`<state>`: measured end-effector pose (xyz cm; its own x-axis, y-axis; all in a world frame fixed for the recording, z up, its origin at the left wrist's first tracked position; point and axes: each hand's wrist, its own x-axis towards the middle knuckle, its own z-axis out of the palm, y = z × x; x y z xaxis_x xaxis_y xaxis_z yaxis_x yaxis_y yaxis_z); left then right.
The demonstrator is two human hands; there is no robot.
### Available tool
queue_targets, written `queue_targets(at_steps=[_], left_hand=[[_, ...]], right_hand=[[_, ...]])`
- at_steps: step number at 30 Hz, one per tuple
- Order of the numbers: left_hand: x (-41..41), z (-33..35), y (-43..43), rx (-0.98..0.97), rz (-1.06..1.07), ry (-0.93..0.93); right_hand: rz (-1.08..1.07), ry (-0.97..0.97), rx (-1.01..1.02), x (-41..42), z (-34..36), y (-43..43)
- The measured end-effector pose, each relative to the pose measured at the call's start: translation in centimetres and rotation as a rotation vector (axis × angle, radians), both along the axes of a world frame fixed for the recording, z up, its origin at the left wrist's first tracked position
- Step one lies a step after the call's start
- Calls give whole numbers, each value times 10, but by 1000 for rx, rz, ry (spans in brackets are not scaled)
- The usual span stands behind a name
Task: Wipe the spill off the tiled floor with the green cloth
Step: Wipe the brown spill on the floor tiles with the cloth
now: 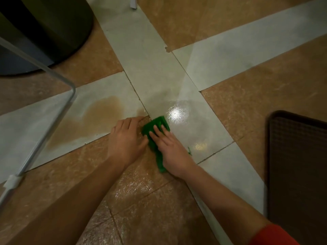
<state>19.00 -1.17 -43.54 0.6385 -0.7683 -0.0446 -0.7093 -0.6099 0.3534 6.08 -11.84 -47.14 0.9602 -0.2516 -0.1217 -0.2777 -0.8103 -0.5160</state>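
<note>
Head view: right hand [172, 147] presses the green cloth [158, 122], fingers spread. Left hand [126, 138] lies flat beside it; brown spill [99, 112] at ten o'clock.

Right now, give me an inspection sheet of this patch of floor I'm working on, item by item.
Surface: tiled floor, tan and pale tiles, with a wet sheen just right of the cloth.
Job's things: brown spill on a pale tile left of the hands, largely unwiped; green cloth flat on the floor at its right end.
Clutter: nothing seen.
Hands: right hand presses the cloth with straight fingers; left hand lies flat on the floor beside it.
Cables: nothing seen.
Surroundings: metal tube frame at left, dark round base upper left, dark mat at right.
</note>
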Motion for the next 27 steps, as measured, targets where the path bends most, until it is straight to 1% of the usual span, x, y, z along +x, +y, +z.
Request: queue_targets(at_steps=[2, 4, 6, 8, 9, 11, 14, 16, 19, 22, 24, 27], left_hand=[[-3, 0, 1, 16, -5, 1], [-4, 0, 2, 31, -17, -2], [-5, 1, 1, 32, -32, -12], [-7, 2, -3, 26, -42, -25], [-9, 2, -6, 20, -47, -29], [-13, 0, -10, 13, -60, -24], [-19, -7, -17, 15, -90, 10], [-21, -11, -20, 19, -103, 21], [-22, -13, -23, 18, -105, 14], [-23, -15, -26, 17, -106, 15], [-26, -15, -29, 22, -108, 23], [-30, -16, -33, 4, -122, 20]], right_hand=[[-12, 0, -4, -18, -1, -8], [-142, 17, -5, -20, 1, -22], [-306, 53, 30, -3, 6, -36], [-396, 78, 70, 14, 9, -39], [-397, 85, 79, 17, 10, -37], [-333, 61, 85, 8, 8, -30], [-178, 35, 30, -25, 4, -18], [-152, 36, 32, -44, -1, -23], [-278, 46, 51, -54, -2, -39], [-425, 67, 34, -41, 0, -61], [-475, 80, 32, -26, 3, -74], [-497, 64, 36, -17, 4, -81]])
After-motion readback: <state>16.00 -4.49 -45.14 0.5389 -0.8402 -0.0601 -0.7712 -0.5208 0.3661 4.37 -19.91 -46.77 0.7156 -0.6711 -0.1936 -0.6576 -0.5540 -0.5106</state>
